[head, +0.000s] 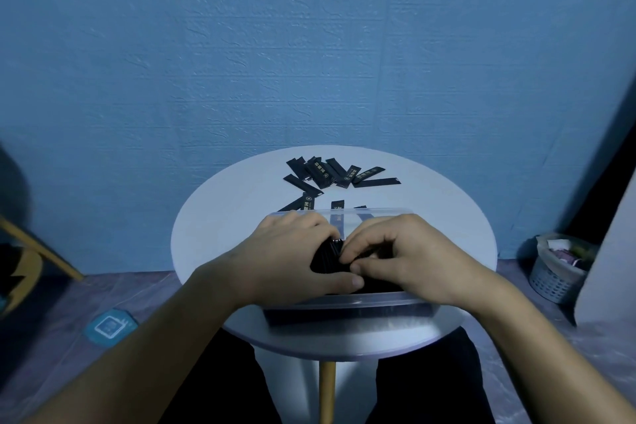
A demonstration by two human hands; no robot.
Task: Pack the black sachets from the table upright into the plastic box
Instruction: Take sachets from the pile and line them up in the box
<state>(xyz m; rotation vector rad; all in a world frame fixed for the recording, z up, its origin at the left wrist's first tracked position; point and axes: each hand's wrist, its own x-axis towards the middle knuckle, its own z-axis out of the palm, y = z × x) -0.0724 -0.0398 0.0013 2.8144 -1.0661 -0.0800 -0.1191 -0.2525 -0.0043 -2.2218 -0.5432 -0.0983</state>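
A clear plastic box (347, 303) stands on the near part of the round white table (213, 217). Both hands are inside it. My left hand (289, 258) grips a bundle of black sachets (327, 256) standing upright in the box, thumb curled under them. My right hand (406, 258) pinches the same bundle from the right with thumb and fingers. Several loose black sachets (337, 174) lie scattered flat on the far half of the table. A few more sachets (304, 201) lie just behind the box's far wall.
A blue wall rises right behind the table. A white laundry-style basket (557, 268) sits on the floor to the right. A blue square pad (110, 325) lies on the floor at left, near a yellow chair leg (41, 248).
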